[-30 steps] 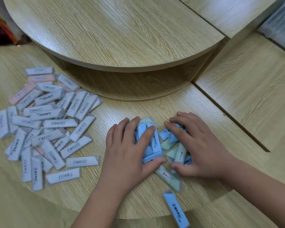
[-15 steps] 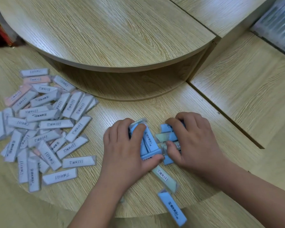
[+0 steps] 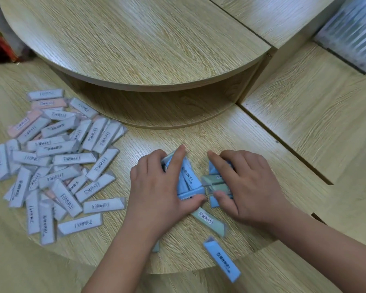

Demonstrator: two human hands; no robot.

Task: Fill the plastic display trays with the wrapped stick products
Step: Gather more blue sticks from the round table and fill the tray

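Note:
A loose heap of pale lilac and pink wrapped sticks (image 3: 57, 161) lies on the wooden shelf (image 3: 230, 132) at the left. My left hand (image 3: 159, 193) is closed over a bundle of blue wrapped sticks (image 3: 189, 178), index finger stretched across it. My right hand (image 3: 247, 187) grips a second bunch of blue and green wrapped sticks (image 3: 215, 182), touching the first bundle. A green stick (image 3: 209, 220) lies just below the hands. One blue stick (image 3: 222, 259) overhangs the shelf's front edge. No plastic tray shows clearly.
A round wooden upper tier (image 3: 135, 43) overhangs the back of the shelf. Lower wooden panels (image 3: 315, 115) lie to the right. A ribbed translucent box (image 3: 351, 32) sits at the top right corner.
Both hands have drawn the scattered blue and green sticks together into two tighter bunches. My left index finger has stretched out over its bundle. The lilac heap has not moved.

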